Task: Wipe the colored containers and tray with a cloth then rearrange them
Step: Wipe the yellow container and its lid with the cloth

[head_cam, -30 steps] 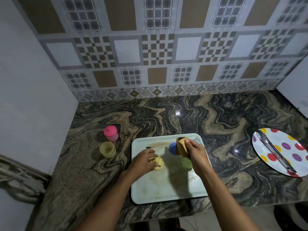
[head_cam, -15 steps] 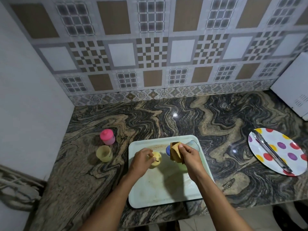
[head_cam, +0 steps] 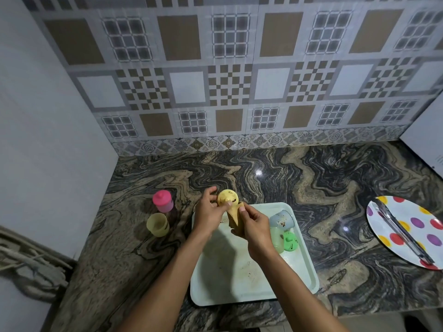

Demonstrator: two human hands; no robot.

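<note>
Stained pots, a tray and a cloth on the marbled desk [head_cam: 311, 188].
The left hand [head_cam: 207, 213] holds a round yellow lid [head_cam: 227, 197], spotted brown, over the tray's far left corner. The folded tan cloth [head_cam: 236, 215], pinched in the right hand [head_cam: 254, 227], touches it. On the pale, smeared tray [head_cam: 239, 283], a blue-grey pot [head_cam: 281, 219] and a green-lidded pot [head_cam: 286, 240] lie on their sides. Left of the tray stand a pink lidded pot [head_cam: 163, 201] and an open yellow pot [head_cam: 157, 224].

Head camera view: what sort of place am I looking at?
Most likely a home kitchen: a marbled stone countertop, a patterned tile backsplash behind it, and a polka-dot plate holding tongs.
</note>
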